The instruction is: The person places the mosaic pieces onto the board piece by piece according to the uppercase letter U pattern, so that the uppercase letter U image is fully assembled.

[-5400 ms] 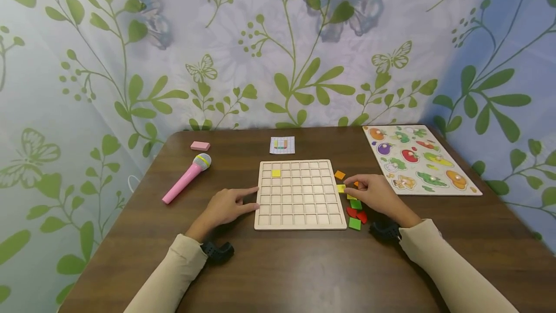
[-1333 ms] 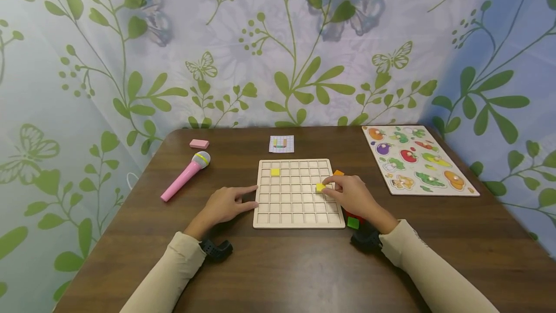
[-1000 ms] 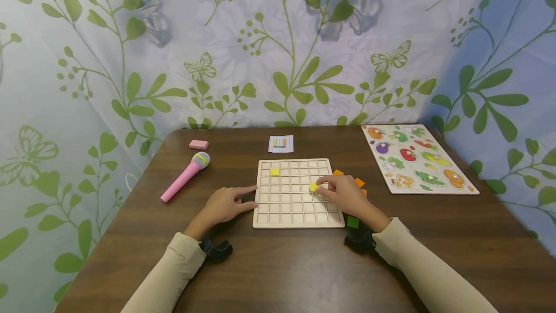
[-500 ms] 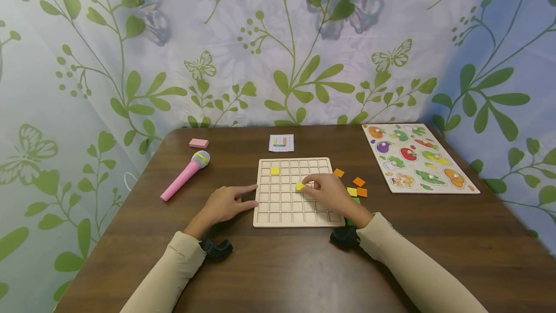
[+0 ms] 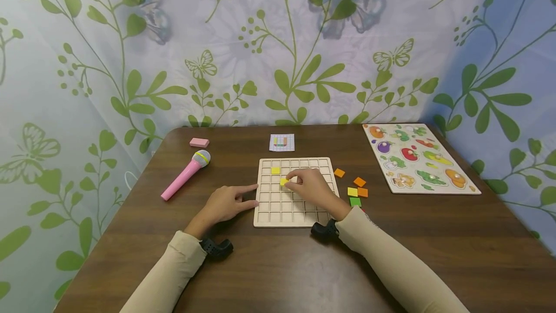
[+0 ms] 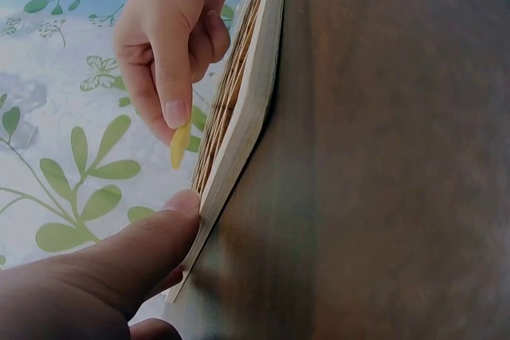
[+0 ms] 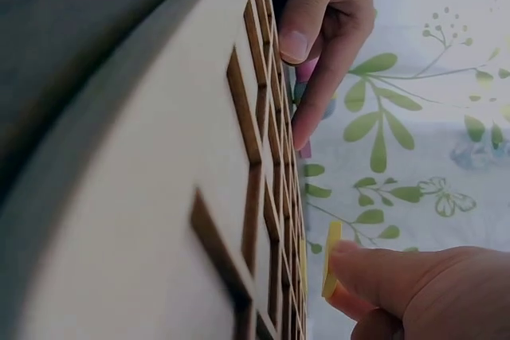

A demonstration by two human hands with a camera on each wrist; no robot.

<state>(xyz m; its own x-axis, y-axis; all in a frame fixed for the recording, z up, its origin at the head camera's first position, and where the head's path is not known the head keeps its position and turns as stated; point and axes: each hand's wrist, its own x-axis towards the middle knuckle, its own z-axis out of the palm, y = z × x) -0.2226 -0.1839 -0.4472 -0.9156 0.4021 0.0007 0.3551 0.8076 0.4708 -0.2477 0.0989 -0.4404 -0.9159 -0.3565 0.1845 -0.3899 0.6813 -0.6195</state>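
Pinching a yellow tile (image 5: 284,182), my right hand (image 5: 309,185) hangs just above the grid board (image 5: 275,198). My left hand (image 5: 226,203) has its thumb and finger straight against the board's left edge. Wide desk (image 5: 234,168) lies between the board and pink microphone (image 5: 184,176). My right hand hides some squares, and I see just a bit of a red piece (image 5: 363,210). The yellow tile is square, nearly flat and tipped a little.

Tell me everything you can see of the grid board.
The grid board looks like pale wood: squarish, rounded corners, raised ribs dividing it into square cells. It lies flat on the dark table. A yellow tile sits in a cell toward its far left corner. The left grip touches its left edge; the right grip pinches a second tile above it.
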